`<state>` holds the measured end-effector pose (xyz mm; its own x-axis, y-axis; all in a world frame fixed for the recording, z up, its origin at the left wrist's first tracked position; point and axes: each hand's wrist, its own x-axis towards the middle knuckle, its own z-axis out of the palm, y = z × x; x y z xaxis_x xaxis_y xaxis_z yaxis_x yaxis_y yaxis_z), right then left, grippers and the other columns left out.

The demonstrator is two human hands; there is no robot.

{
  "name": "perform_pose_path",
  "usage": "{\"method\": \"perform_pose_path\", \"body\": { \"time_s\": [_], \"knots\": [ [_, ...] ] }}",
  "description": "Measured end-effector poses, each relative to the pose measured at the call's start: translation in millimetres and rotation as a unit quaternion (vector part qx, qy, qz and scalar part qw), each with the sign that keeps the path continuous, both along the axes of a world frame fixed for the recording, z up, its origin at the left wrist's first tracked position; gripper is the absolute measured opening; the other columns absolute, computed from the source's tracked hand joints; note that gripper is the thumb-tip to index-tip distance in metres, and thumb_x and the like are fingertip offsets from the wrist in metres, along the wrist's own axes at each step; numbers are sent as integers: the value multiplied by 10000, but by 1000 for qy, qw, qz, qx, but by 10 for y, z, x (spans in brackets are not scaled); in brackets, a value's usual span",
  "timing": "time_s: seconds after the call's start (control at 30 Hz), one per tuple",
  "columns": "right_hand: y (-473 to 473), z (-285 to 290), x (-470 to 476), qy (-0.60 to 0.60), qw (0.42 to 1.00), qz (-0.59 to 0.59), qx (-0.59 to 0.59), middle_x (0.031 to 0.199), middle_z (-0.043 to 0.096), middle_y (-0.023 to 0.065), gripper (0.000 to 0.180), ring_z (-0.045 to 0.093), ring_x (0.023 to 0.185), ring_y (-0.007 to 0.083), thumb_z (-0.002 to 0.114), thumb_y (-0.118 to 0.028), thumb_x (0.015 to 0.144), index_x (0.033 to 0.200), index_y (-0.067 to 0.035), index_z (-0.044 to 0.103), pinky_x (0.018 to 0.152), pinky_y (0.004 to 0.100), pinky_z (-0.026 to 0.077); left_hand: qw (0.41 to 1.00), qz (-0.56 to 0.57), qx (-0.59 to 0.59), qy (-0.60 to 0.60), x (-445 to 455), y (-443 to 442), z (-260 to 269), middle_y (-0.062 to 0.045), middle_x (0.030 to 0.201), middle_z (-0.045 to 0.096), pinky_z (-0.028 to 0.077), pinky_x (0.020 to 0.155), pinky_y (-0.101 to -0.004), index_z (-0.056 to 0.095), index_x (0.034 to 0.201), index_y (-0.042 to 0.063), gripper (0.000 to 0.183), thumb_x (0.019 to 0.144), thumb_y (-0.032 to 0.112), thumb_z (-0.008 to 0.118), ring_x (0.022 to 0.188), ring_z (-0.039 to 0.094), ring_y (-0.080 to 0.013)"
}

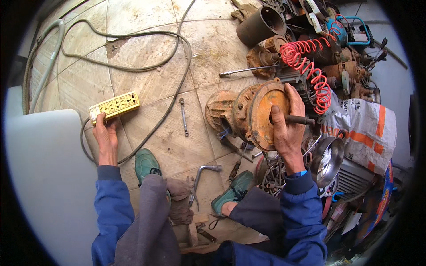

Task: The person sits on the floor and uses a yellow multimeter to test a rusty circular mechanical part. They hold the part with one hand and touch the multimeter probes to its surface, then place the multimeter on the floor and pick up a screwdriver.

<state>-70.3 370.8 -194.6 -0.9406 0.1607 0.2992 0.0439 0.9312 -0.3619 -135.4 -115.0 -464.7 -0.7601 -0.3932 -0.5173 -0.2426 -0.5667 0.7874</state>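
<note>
My left hand [106, 136] grips the near end of a yellow power strip [116, 105], its sockets facing up and a dark cable running from that end. My right hand [289, 133] is on the round end flange of a rusty orange motor housing [239, 109], thumb across the face and fingers around the rim. A dark shaft [301, 120] sticks out of the flange beside the palm. Blue wires [223, 133] come out of an opening in the housing's side. Between the two hands a double-ended wrench [183, 117] lies on the tiles.
An L-shaped socket wrench [203, 173], pliers [193, 191] and a screwdriver [235, 169] lie between my feet. A cable [146, 68] loops across the floor. Rusty motor parts, a red coiled hose [308, 63], a metal bowl [327, 163] and a woven sack [369, 133] crowd the right.
</note>
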Motion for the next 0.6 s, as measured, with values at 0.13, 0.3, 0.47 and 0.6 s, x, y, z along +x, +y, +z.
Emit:
{"method": "perform_pose_path", "body": {
  "time_s": [0.13,0.3,0.47,0.6],
  "knots": [
    [36,-26,-1,9,1000,2,10,1412,607,246,660,559,1328,395,767,-375,942,1418,45,587,1140,476,441,994,-91,22,50,67,162,475,-50,1165,719,605,844,-355,636,1287,81,318,980,149,684,1037,701,-184],
    [19,12,-7,27,1000,-3,5,1380,625,237,657,578,1295,401,809,-349,892,1392,28,608,1119,481,459,983,-180,29,-1,162,340,908,-20,1094,739,606,780,-319,655,1246,94,253,1017,199,677,998,712,-146],
    [-67,23,-50,38,999,-20,-5,1346,641,234,631,595,1262,403,818,-332,871,1355,26,628,1097,475,481,952,-266,-11,-148,352,564,1023,-152,1099,743,629,736,-326,639,1252,13,399,1033,344,685,999,742,-215],
    [-19,24,-20,47,999,-24,-3,1327,645,229,627,601,1245,398,828,-312,856,1346,28,633,1078,471,499,824,-521,-147,-164,522,1228,1505,-155,1066,756,598,707,-291,666,1172,-26,380,1033,326,697,871,757,-207]
  ]
}}
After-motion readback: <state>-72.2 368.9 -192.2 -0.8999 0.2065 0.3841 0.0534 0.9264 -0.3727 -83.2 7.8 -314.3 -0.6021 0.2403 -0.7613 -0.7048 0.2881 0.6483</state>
